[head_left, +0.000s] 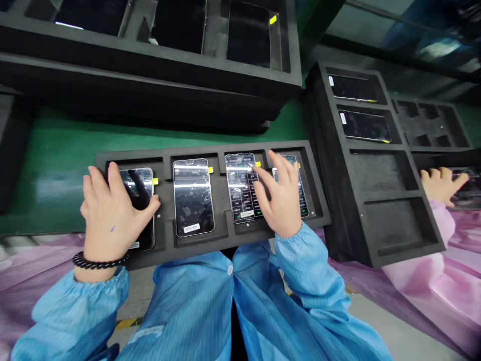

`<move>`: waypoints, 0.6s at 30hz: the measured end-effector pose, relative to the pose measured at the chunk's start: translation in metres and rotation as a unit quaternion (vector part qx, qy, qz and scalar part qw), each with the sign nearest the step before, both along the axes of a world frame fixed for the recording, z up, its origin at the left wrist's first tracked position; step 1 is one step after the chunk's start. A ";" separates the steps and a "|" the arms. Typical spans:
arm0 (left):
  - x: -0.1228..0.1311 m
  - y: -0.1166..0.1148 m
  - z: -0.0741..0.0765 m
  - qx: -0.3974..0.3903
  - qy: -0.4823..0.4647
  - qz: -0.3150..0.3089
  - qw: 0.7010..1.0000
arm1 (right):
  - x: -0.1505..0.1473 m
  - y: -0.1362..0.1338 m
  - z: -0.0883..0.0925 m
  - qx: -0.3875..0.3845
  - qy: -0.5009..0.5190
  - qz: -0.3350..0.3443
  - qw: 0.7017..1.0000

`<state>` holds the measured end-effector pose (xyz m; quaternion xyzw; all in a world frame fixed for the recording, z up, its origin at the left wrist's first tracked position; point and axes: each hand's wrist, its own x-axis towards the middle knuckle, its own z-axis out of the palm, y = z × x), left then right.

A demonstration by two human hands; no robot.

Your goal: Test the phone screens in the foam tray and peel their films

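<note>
A black foam tray [221,239] lies in front of me with several phones in its slots. My left hand [108,213] rests open on the leftmost phone [141,190], fingers spread over its dark screen. My right hand [280,198] lies open across the rightmost phone [300,188], its fingertips reaching the lit phone [242,188] beside it. A fourth phone [193,196], with a white label at its bottom, lies untouched between my hands. Blue sleeves cover both my arms, and a black bead bracelet [98,261] circles my left wrist.
Stacked black foam trays [150,75] with dark phones sit behind on the green belt [56,165]. To the right stands a taller foam tray [376,165] holding two phones. Farther right, another person's hand [441,184] in a pink sleeve touches a phone.
</note>
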<state>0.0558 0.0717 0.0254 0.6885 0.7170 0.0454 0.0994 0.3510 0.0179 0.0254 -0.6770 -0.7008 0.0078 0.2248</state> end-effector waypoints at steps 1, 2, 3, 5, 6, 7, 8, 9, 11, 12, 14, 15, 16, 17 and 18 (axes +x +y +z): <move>0.000 0.000 0.000 0.000 0.001 0.000 1.000 | 0.007 0.002 -0.002 -0.003 -0.014 -0.019 1.000; 0.000 -0.001 -0.001 0.000 0.003 0.001 1.000 | 0.012 0.004 -0.004 -0.012 -0.026 -0.025 0.999; -0.001 -0.001 -0.001 0.000 0.004 0.001 1.000 | 0.014 0.006 -0.006 -0.025 -0.034 -0.022 0.999; 0.000 -0.002 -0.001 0.000 0.003 0.002 1.000 | 0.013 0.009 -0.008 -0.053 -0.041 -0.007 0.998; 0.000 -0.003 -0.001 0.001 0.000 0.003 1.000 | 0.013 0.009 -0.008 -0.062 -0.039 -0.001 0.997; 0.000 -0.005 -0.001 0.004 -0.005 0.007 1.000 | 0.014 0.008 -0.007 -0.065 -0.034 0.001 0.997; 0.001 -0.008 0.000 0.008 -0.011 0.010 1.000 | 0.018 0.007 -0.006 -0.060 -0.025 -0.005 0.998; 0.001 -0.010 0.001 0.013 -0.018 0.014 1.000 | 0.023 0.005 -0.004 -0.050 -0.013 -0.018 0.999; -0.001 -0.017 0.002 0.021 -0.031 0.023 0.999 | 0.041 -0.002 -0.003 -0.022 0.008 -0.069 0.997; -0.003 -0.020 0.002 0.022 -0.035 0.029 0.999 | 0.051 -0.007 -0.003 -0.011 0.015 -0.100 0.995; -0.008 -0.026 0.002 0.022 -0.037 0.041 0.998 | 0.070 -0.015 -0.007 0.000 0.015 -0.151 0.988; -0.011 -0.028 0.001 0.025 -0.036 0.048 0.998 | 0.077 -0.019 -0.011 0.001 0.012 -0.167 0.986; -0.015 -0.030 -0.001 0.030 -0.036 0.052 0.998 | 0.081 -0.022 -0.014 0.000 0.007 -0.174 0.985; -0.019 -0.031 -0.004 0.038 -0.037 0.046 0.997 | 0.084 -0.023 -0.017 -0.002 0.002 -0.176 0.984; -0.024 -0.032 -0.007 0.046 -0.039 0.032 0.998 | 0.084 -0.024 -0.020 -0.006 -0.003 -0.174 0.985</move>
